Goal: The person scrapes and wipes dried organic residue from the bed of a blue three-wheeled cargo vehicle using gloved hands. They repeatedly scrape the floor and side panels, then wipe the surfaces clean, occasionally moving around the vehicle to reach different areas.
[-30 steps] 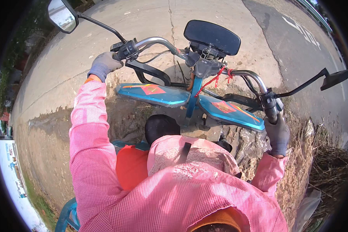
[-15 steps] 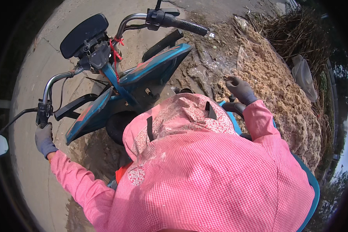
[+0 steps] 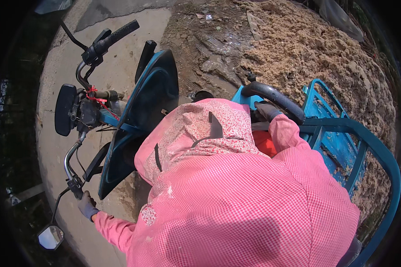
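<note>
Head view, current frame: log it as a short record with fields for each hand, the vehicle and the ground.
Left hand: gloved, at the left handlebar grip; finger closure unclear
Right hand: gloved, beside a black curved bar; fingers partly hidden
Vehicle: blue front panel, blue rear rail
Handlebar detail: red ribbon tied on
Mirror: one, lower left
Ground: concrete, wet mud, pale crumbly heap

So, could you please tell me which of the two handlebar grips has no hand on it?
The right grip, near the top of the picture, is bare, while the left grip, lower down, has the gloved left hand on it.
</note>
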A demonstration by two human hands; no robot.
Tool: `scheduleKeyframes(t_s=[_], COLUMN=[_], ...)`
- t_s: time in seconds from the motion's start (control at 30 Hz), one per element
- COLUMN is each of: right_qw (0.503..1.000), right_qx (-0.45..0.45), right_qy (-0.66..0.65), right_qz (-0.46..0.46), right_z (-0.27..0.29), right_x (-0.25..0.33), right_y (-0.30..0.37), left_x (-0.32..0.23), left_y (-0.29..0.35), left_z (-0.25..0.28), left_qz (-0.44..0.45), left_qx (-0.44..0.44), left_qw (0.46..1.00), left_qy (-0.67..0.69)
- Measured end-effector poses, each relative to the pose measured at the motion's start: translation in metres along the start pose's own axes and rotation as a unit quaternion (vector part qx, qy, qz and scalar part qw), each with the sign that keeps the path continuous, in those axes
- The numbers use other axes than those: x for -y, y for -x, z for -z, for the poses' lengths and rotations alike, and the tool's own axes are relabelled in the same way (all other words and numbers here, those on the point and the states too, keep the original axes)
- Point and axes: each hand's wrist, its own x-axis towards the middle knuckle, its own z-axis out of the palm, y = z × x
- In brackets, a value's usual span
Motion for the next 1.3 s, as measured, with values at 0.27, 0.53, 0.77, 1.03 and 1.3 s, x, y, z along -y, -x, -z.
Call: scheduleKeyframes(t_s=[0.27, 0.53, 0.77, 1.03, 1.3], right_qw=[0.863, 0.712, 0.735, 0.641, 0.551], right_qx=[-0.021, -0.217, -0.158, -0.313, -0.308], right_qy=[-0.25, 0.406, 0.445, 0.375, 0.391], right_qz=[0.439, 0.53, 0.486, 0.591, 0.671], right_z=[-0.045, -0.061, -0.07, -0.089, -0.096], right_x=[0.244, 0.553, 0.608, 0.648, 0.728], right_y=[0.044, 0.114, 0.09, 0.045, 0.057], left_x=[0.01, -0.013, -0.019, -0.018, -0.03], left_y=[0.001, 0.023, 0.036, 0.099, 0.186], left_z=[0.001, 0.004, -0.003, -0.033, -0.068], left_qz=[-0.004, 0.041, 0.062, 0.106, 0.148], left_qx=[-0.06, -0.079, -0.087, -0.099, -0.078], left_qw=[0.996, 0.979, 0.977, 0.976, 0.983], left_qy=[-0.07, -0.182, -0.185, -0.164, -0.077])
